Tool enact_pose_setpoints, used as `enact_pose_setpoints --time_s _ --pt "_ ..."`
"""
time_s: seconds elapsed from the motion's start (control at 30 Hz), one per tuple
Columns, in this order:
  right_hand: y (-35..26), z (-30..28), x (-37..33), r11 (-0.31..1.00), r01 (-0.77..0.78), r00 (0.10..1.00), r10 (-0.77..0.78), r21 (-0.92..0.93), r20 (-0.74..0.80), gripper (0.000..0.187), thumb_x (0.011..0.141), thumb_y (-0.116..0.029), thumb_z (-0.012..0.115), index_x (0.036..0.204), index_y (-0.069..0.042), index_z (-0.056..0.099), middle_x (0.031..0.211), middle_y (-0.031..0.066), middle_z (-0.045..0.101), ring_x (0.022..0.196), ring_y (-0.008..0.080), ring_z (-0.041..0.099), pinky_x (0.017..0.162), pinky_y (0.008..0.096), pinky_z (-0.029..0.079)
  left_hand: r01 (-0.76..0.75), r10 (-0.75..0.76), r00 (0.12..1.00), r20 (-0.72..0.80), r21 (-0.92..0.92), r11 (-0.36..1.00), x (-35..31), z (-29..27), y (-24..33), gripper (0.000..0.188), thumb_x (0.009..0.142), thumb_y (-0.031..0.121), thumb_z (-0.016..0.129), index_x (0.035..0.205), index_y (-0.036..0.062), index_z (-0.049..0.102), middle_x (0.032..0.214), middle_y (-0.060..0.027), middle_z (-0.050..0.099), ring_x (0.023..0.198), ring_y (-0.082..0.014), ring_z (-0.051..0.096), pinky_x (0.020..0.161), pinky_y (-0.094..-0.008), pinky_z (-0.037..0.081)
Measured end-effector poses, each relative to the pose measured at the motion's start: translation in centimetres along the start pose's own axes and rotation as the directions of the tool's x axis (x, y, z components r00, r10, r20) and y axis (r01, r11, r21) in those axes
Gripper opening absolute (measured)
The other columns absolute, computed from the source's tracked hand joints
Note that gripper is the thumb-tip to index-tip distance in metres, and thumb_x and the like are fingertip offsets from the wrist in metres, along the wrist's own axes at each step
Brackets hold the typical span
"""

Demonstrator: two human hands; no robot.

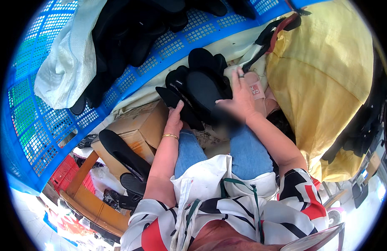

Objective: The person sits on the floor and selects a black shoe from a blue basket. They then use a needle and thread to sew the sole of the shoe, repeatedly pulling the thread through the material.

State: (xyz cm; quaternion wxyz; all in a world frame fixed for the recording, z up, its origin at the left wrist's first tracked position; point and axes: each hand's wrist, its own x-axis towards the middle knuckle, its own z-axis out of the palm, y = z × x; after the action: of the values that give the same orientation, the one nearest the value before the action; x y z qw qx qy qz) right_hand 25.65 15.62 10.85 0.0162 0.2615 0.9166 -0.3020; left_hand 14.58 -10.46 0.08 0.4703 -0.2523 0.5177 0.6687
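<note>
Over my lap, a cluster of black shoes (206, 94) with smooth, rounded tops lies between my hands. My left hand (174, 120) is closed on the edge of a black shoe (170, 97) at the left of the cluster, thumb on top. Along the cluster's right side lies my right hand (243, 97), its fingers stretched out and its thumb apart, touching the shoes. A dark patch below that thumb is blurred. Just beyond my right hand is a pink slipper (257, 93) with a small label. The undersides of the shoes are hidden.
A blue plastic mesh crate (172, 46) holding more black shoes (135, 31) and a white woven sack (70, 67) stands ahead. A cardboard box (137, 129) and another black shoe (124, 152) are at my left, above a wooden chair (93, 211). A yellow sack (323, 71) bulges at right.
</note>
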Motion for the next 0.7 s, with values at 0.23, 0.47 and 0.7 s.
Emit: enact_pose_setpoints --time_s 0.23,0.47,0.7 --pt "11.7 12.8 -1.6 0.161 -0.844 0.536 0.222 0.512 0.814 0.103 0.077 -0.036 0.081 0.151 0.005 0.023 0.139 0.026 0.051 0.127 0.0302 0.053 0.105 0.0392 0.044 0.26 -0.26 0.966 -0.01 0.009 0.966 4.0 -2.8 -2.5 0.086 0.084 0.049 0.076 0.146 0.0017 0.04 0.143 -0.0129 0.051 0.13 -0.0289 0.049 0.111 -0.0444 0.04" --pt "10.7 11.9 -0.4 0.018 -0.861 0.509 0.027 0.509 0.86 0.081 0.083 -0.04 0.076 0.143 0.001 0.042 0.128 0.0173 0.062 0.113 0.0256 0.063 0.098 0.0376 0.05 0.305 -0.305 0.952 0.015 0.002 0.952 1.4 3.1 -0.1 0.088 0.089 0.068 0.056 0.15 0.0076 0.037 0.15 -0.0121 0.045 0.136 -0.0292 0.045 0.115 -0.0426 0.034" --pt "-0.6 -2.6 4.0 0.07 -0.837 0.545 0.028 0.542 0.838 0.065 0.085 -0.037 0.075 0.134 0.0 0.053 0.12 0.0147 0.065 0.11 0.0245 0.064 0.096 0.0387 0.051 0.184 -0.119 0.949 0.292 -0.209 0.96 -3.0 5.5 3.2 0.084 0.095 0.064 0.047 0.153 0.0055 0.029 0.155 -0.0145 0.037 0.138 -0.0298 0.042 0.117 -0.0425 0.032"
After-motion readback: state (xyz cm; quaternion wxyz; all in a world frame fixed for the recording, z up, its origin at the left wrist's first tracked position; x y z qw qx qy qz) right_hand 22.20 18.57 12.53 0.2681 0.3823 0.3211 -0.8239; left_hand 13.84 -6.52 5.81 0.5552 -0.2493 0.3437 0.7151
